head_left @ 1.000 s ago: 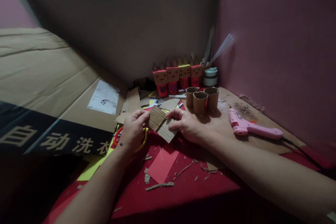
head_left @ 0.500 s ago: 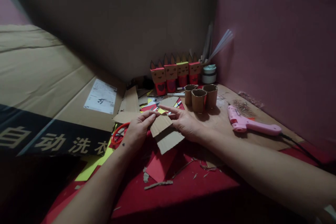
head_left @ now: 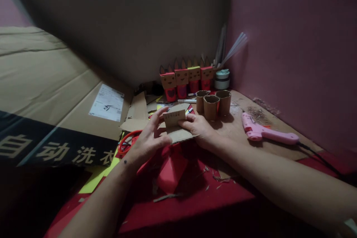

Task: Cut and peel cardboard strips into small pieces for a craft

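Two small brown cardboard pieces (head_left: 175, 118) are between my hands above the table, one tilted up and the other lying flatter below it. My right hand (head_left: 202, 128) pinches them at the right edge, thumb in front, other fingers partly hidden. On the left side my left hand (head_left: 149, 137) grips the pieces, its thumb at the lower piece's corner and its fingers reaching behind the upper one. Beneath them lies a folded red paper (head_left: 172, 173) on the red tablecloth (head_left: 195, 208). Red-orange scissors handles (head_left: 125, 143) lie beside my left wrist.
Three cardboard tubes (head_left: 211, 108) stand beyond my right hand. A pink glue gun (head_left: 259, 130) with a cord lies at right. Several red figures with cardboard faces (head_left: 182, 78) stand at the back beside a lidded jar (head_left: 222, 79). A large carton (head_left: 64, 93) fills the left.
The cardboard pieces have been raised and turned, with one now tilted upright. My left hand has spread around their left side; my right thumb has moved onto their front.
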`<state>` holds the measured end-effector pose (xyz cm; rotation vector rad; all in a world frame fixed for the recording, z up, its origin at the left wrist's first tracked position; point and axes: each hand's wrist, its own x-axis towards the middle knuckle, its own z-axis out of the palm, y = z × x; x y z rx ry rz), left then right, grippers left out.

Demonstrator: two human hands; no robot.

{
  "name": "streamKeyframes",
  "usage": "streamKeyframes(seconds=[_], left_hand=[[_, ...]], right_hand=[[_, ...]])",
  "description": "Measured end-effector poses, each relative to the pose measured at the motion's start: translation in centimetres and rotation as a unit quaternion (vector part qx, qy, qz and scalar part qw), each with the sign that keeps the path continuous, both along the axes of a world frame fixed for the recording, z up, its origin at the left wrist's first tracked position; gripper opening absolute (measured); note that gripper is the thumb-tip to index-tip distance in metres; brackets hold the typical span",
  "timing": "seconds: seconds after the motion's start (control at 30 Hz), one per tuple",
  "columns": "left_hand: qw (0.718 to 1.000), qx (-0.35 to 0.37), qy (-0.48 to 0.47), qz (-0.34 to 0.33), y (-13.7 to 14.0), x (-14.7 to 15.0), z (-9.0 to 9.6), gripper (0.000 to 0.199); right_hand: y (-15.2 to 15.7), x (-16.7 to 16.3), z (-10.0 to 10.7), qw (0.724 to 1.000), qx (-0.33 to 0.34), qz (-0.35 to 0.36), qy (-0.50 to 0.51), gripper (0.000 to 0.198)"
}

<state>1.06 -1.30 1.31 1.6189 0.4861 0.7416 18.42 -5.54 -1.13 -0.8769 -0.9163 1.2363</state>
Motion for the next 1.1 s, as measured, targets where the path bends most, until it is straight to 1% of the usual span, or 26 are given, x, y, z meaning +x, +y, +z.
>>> streamKeyframes(seconds=[0.07, 0.1, 0.17, 0.2, 0.27, 0.3, 0.33, 0.37, 0.43, 0.5, 0.57, 0.7, 0.87, 1.0, 1.1], left_hand=[[0.999, 0.004, -0.039, -0.022, -0.4, 0.3, 0.3, 0.083], [0.998, 0.012, -0.060, -0.023, -0.6, 0.4, 0.5, 0.083], [0.995, 0.056, -0.080, 0.003, -0.9, 0.4, 0.8, 0.078], [0.993, 0.094, -0.072, 0.028, -1.0, 0.4, 1.0, 0.070], [0.980, 0.175, -0.032, 0.093, -1.1, 0.5, 1.2, 0.042], [0.972, 0.200, -0.008, 0.126, -1.1, 0.5, 1.2, 0.027], [0.966, 0.209, 0.011, 0.152, -1.1, 0.5, 1.1, 0.014], [0.964, 0.202, 0.020, 0.173, -1.0, 0.6, 0.9, 0.008], [0.968, 0.161, 0.022, 0.192, -0.7, 0.7, 0.5, 0.015], [0.974, 0.119, 0.024, 0.191, -0.5, 0.7, 0.1, 0.021], [0.977, 0.094, 0.026, 0.189, -0.4, 0.8, 0.0, 0.020], [0.980, 0.078, 0.023, 0.179, -0.6, 0.8, 0.2, 0.018], [0.985, 0.009, 0.005, 0.170, -0.5, 0.8, 0.2, 0.018], [0.987, 0.003, 0.001, 0.163, -0.2, 0.6, 0.0, 0.015], [0.988, 0.000, 0.005, 0.157, -0.1, 0.6, 0.0, 0.015]], right_hand=[[0.0, 0.0, 0.0, 1.000, -0.005, -0.015, 0.005, 0.024], [0.1, 0.0, 0.0, 1.000, -0.007, -0.020, 0.009, 0.024], [0.2, 0.1, -0.2, 0.999, -0.006, -0.037, 0.009, 0.023], [0.3, 0.2, -0.3, 0.999, -0.003, -0.044, 0.004, 0.021], [0.6, 0.2, -0.5, 0.998, 0.005, -0.056, -0.003, 0.018], [0.7, 0.2, -0.6, 0.998, 0.011, -0.056, 0.000, 0.017], [0.8, 0.1, -0.7, 0.998, 0.019, -0.054, 0.009, 0.017], [0.8, 0.0, -0.7, 0.998, 0.029, -0.048, 0.022, 0.018], [0.8, -0.1, -0.6, 0.998, 0.037, -0.025, 0.050, 0.020], [0.6, -0.3, -0.3, 0.997, 0.027, 0.006, 0.067, 0.022], [0.3, -0.4, 0.1, 0.997, 0.013, 0.025, 0.072, 0.023], [0.0, -0.4, 0.5, 0.996, 0.005, 0.039, 0.077, 0.025], [0.2, -0.3, 0.2, 0.994, 0.005, 0.052, 0.101, 0.027], [0.4, -0.2, 0.1, 0.992, -0.005, 0.066, 0.104, 0.028], [0.5, -0.2, 0.1, 0.992, -0.007, 0.072, 0.106, 0.023]])
